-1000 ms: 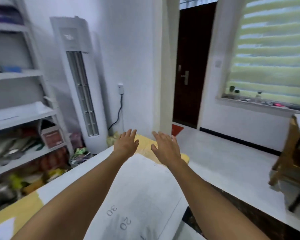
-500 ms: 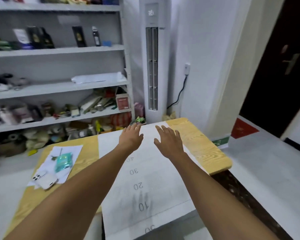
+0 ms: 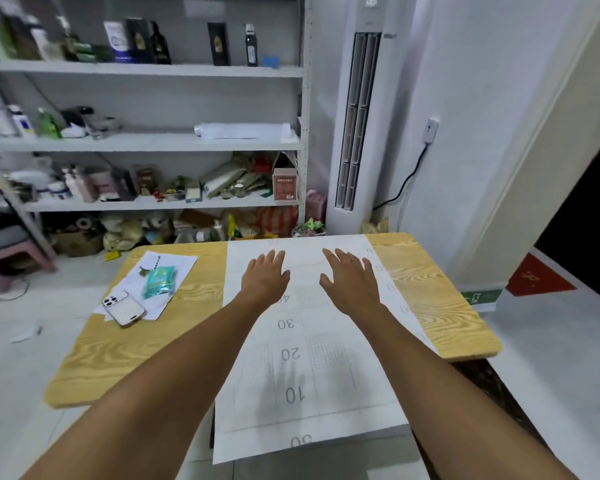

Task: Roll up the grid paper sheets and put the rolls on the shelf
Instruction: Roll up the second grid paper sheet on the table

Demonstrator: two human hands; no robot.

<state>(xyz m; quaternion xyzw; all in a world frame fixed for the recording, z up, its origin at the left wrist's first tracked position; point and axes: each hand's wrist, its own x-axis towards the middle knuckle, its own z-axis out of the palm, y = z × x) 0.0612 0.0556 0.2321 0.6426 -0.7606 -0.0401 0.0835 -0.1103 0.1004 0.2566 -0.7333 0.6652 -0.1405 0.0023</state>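
Observation:
A white grid paper sheet (image 3: 312,372) with printed numbers lies flat across the wooden table (image 3: 118,344), its near end hanging over the front edge. My left hand (image 3: 265,277) and my right hand (image 3: 350,280) are stretched out over the sheet's far part, palms down, fingers spread, holding nothing. Whether they touch the paper is unclear. One rolled white sheet (image 3: 243,130) rests on the middle board of the grey shelf (image 3: 142,143) behind the table.
A white phone (image 3: 123,307) and a teal packet (image 3: 160,281) lie on loose papers at the table's left. A tall white air conditioner (image 3: 362,112) stands right of the shelf. The shelf's other boards are crowded with bottles and boxes.
The view has swung left from the door and window to face the shelf. Both hands stay stretched over the sheet, palms down, now spread a little wider apart.

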